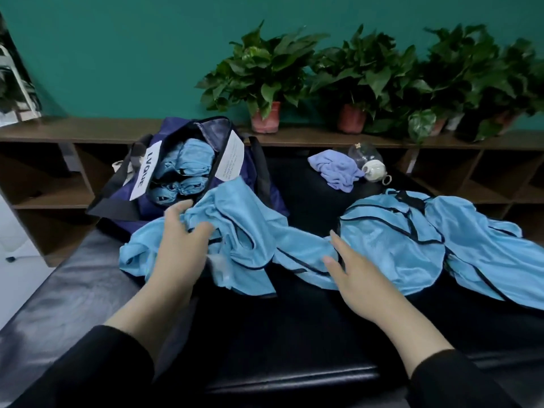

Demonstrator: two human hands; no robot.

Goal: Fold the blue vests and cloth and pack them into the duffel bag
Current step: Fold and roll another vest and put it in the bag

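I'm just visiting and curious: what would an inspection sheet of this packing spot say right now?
Surface: black padded bench, glossy.
Job's things: navy duffel bag open, rolled blue vests inside; crumpled vest in front of it; loose vests spread at the right; lilac cloth bunched at the back, unfolded.
Clutter: clear glass jar and small white pot beside the cloth.
Hands: left hand grips the crumpled vest; right hand open, fingers at the vests.
Cables: nothing seen.
Surroundings: potted plants on a brown shelf, teal wall.
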